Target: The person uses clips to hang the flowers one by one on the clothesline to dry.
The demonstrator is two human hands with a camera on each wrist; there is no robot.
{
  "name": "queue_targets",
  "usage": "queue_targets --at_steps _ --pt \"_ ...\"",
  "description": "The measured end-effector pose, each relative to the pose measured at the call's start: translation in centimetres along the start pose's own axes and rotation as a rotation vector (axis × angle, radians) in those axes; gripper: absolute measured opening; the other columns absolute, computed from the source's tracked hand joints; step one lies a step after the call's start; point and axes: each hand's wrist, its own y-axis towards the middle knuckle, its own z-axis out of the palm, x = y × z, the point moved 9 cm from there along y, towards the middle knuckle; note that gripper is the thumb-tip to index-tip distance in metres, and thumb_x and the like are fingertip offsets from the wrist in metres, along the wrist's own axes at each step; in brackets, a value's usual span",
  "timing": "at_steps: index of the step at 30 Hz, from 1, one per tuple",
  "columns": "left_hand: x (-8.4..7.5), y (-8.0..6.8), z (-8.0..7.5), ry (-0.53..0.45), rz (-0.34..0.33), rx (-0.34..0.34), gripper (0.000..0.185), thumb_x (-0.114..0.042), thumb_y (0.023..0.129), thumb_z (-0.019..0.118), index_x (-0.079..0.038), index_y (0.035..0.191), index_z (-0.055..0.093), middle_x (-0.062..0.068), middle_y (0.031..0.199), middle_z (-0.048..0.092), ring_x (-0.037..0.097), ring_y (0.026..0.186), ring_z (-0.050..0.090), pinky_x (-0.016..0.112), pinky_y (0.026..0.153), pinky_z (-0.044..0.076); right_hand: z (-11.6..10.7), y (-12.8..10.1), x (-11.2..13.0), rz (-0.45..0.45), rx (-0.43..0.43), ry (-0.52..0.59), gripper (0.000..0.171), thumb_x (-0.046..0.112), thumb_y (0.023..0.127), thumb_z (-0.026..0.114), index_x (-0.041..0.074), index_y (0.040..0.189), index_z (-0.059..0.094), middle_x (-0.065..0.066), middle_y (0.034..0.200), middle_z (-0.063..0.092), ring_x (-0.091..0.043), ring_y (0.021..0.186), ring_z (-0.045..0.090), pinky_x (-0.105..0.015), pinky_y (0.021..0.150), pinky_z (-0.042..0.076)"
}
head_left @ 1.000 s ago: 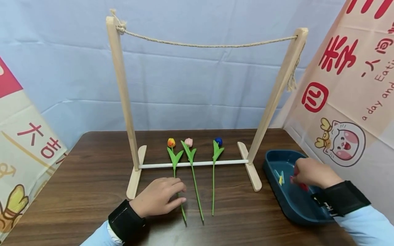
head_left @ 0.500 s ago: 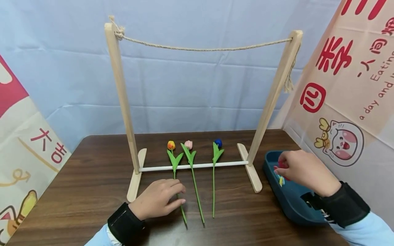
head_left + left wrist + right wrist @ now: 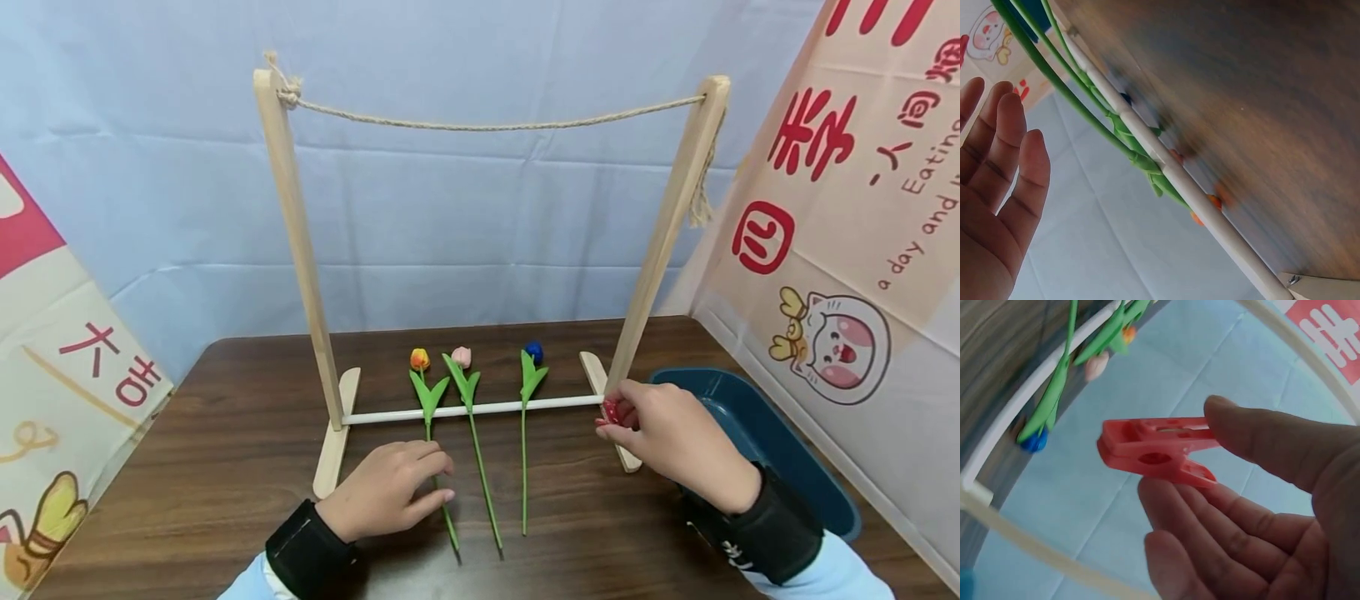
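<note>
My right hand (image 3: 682, 437) pinches a red clothespin (image 3: 1154, 447) between thumb and fingers, near the foot of the frame's right post. In the right wrist view the clothespin's closed tip points left, away from the hand. My left hand (image 3: 393, 487), fingers relaxed and holding nothing, hovers at the stem of the orange-yellow tulip (image 3: 420, 360); whether it touches the stem cannot be told. A pink tulip (image 3: 462, 358) and a blue tulip (image 3: 534, 353) lie to its right. All three artificial tulips lie across the white rod (image 3: 495, 408).
A wooden frame with a left post (image 3: 298, 250) and a right post (image 3: 671, 233) stands on the dark table (image 3: 247, 375). A slack rope (image 3: 487, 127) spans the post tops. The blue tray (image 3: 802, 433) at right is partly hidden by my right arm.
My right hand has lifted the red clothespin out of the blue tray and carried it left to the right post's foot. My left hand has stayed nearly still.
</note>
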Motion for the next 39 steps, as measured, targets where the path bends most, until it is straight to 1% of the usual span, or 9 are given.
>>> queue_targets --at_steps 4,8,13,17,20,23,26,31,39 --pt "0.0 -0.1 0.1 0.01 0.005 -0.001 0.016 -0.033 0.096 0.063 -0.018 0.102 0.063 -0.007 0.09 0.058 0.001 0.072 0.05 0.02 0.065 0.044 0.8 0.2 0.6 -0.008 -0.032 0.049 0.025 0.021 0.078 0.084 0.009 0.091 0.067 0.009 0.074 0.063 -0.004 0.067 0.059 -0.026 0.06 0.05" --pt "0.0 0.0 0.1 0.028 0.013 -0.002 0.014 -0.03 0.094 0.066 -0.019 0.102 0.063 -0.007 0.09 0.058 0.001 0.072 0.051 0.021 0.065 0.045 1.8 0.4 1.0 -0.026 -0.055 0.115 0.026 0.02 0.077 0.084 0.009 0.093 0.067 0.01 0.075 0.064 -0.003 0.069 0.06 -0.025 0.061 0.052" --pt "0.0 0.0 0.0 0.032 0.013 -0.004 0.015 -0.03 0.095 0.066 -0.017 0.102 0.063 -0.009 0.091 0.057 0.002 0.073 0.052 0.021 0.066 0.046 3.1 0.6 1.6 -0.056 -0.057 0.206 0.023 0.019 0.079 0.082 0.01 0.094 0.067 0.013 0.076 0.064 -0.001 0.07 0.061 -0.023 0.062 0.052" --pt "0.1 0.0 0.0 0.026 0.008 -0.006 0.015 -0.027 0.093 0.068 -0.016 0.101 0.064 -0.007 0.091 0.058 0.003 0.074 0.053 0.021 0.067 0.046 4.2 0.9 1.9 -0.08 -0.063 0.249 0.022 0.019 0.08 0.082 0.012 0.093 0.066 0.014 0.077 0.062 -0.002 0.071 0.061 -0.023 0.063 0.052" --pt "0.2 0.0 0.0 0.027 0.004 -0.007 0.015 -0.025 0.091 0.07 -0.015 0.101 0.064 -0.007 0.092 0.059 0.004 0.075 0.055 0.022 0.068 0.047 4.9 1.1 2.4 -0.118 -0.083 0.28 0.021 0.018 0.08 0.082 0.013 0.092 0.066 0.013 0.078 0.062 -0.002 0.072 0.061 -0.025 0.064 0.053" --pt "0.2 0.0 0.1 0.033 0.003 -0.008 0.015 -0.026 0.092 0.069 -0.016 0.101 0.063 -0.007 0.093 0.059 0.005 0.076 0.057 0.022 0.069 0.047 5.5 1.3 2.7 -0.151 -0.102 0.319 0.019 0.017 0.081 0.081 0.015 0.091 0.065 0.013 0.08 0.063 -0.002 0.072 0.061 -0.025 0.063 0.053" --pt "0.2 -0.1 0.1 0.036 0.001 -0.007 0.014 -0.027 0.093 0.068 -0.017 0.102 0.063 -0.006 0.093 0.059 0.005 0.078 0.058 0.022 0.07 0.048 6.2 1.3 2.8 -0.161 -0.117 0.354 0.02 0.016 0.081 0.081 0.015 0.092 0.065 0.014 0.081 0.063 -0.001 0.073 0.061 -0.024 0.063 0.052" --pt "0.3 -0.2 0.2 0.034 -0.007 -0.008 0.016 -0.025 0.091 0.071 -0.016 0.102 0.064 -0.006 0.094 0.06 0.004 0.081 0.058 0.023 0.071 0.049 7.5 1.4 2.8 -0.159 -0.113 0.412 0.021 0.015 0.082 0.08 0.014 0.095 0.065 0.013 0.082 0.062 -0.002 0.074 0.06 -0.023 0.062 0.051" --pt "0.5 -0.1 0.1 0.035 -0.006 -0.002 0.016 -0.026 0.092 0.07 -0.016 0.102 0.064 -0.004 0.094 0.06 0.004 0.079 0.056 0.022 0.069 0.048 8.9 1.5 3.0 -0.171 -0.073 0.444 0.021 0.017 0.083 0.08 0.013 0.096 0.065 0.013 0.082 0.061 -0.002 0.074 0.059 -0.026 0.064 0.052"
